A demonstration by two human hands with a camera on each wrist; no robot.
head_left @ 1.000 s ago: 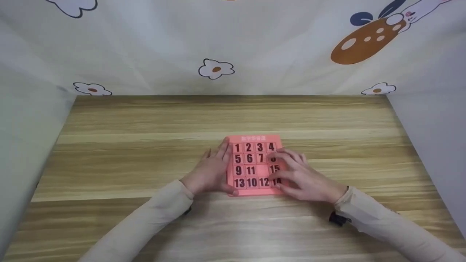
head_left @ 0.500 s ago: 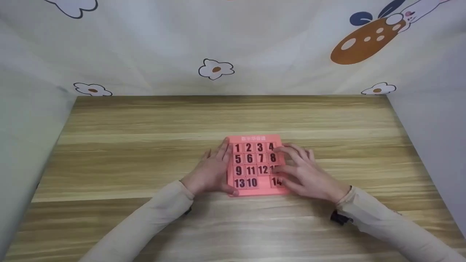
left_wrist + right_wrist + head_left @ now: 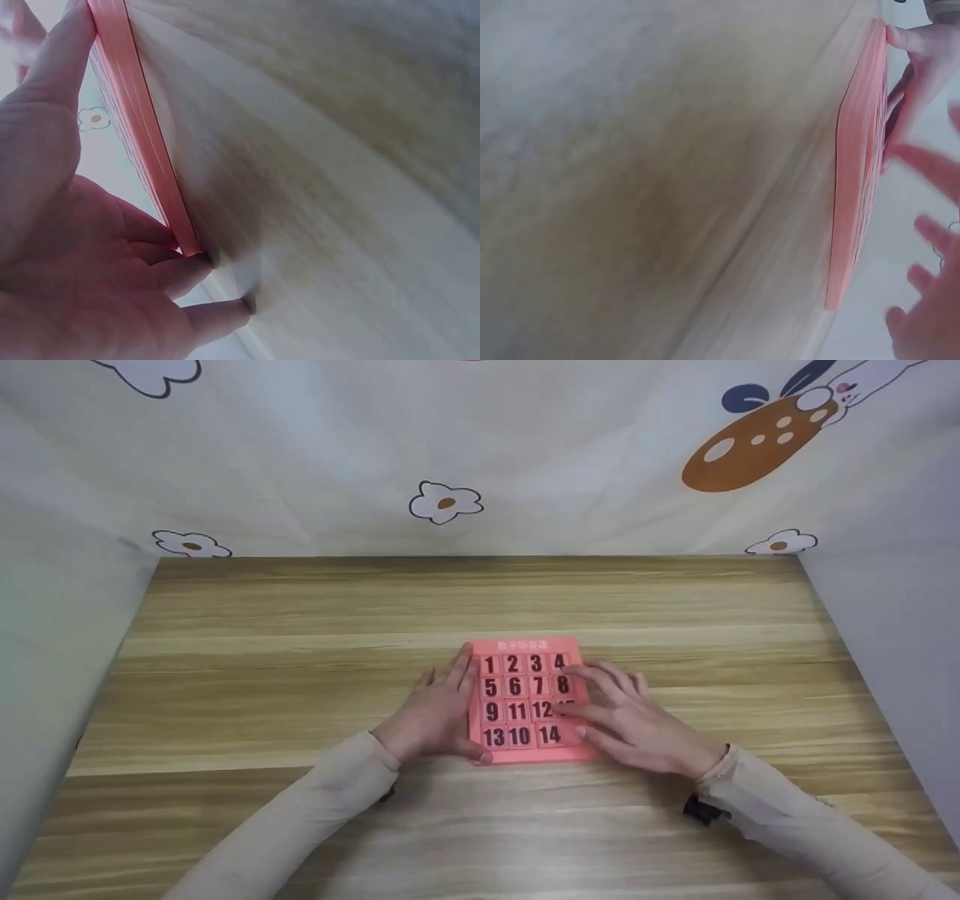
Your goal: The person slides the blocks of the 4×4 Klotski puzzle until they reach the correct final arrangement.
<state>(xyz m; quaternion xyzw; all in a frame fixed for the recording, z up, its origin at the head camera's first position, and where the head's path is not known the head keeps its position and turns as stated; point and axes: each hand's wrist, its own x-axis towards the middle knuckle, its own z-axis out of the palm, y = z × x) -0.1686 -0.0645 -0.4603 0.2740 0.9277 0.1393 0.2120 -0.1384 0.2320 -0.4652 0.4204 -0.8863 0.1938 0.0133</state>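
A pink number sliding puzzle (image 3: 525,757) lies flat on the table in the head view. My left hand (image 3: 436,718) holds its left side, thumb at the near corner and fingers along the edge. In the left wrist view, that thumb and the fingers span the pink frame (image 3: 142,127). Over the right columns my right hand (image 3: 637,727) has its fingers spread, partly covering the 15 tile. The 14 tile (image 3: 550,734) sits in the bottom row beside the 10 tile (image 3: 519,736), with a gap to its right. In the right wrist view, the right fingers (image 3: 930,169) appear raised above the board.
The wood-grain table (image 3: 300,622) extends around the puzzle. A pale cloth backdrop (image 3: 337,457) with flower prints stands behind it, and pale side walls (image 3: 67,607) flank the table. Dark straps (image 3: 705,810) show at the wrists.
The 12 tile has moved up from the bottom row into the third row. After that, the 14 tile slid left along the bottom row. My left hand has stayed in place.
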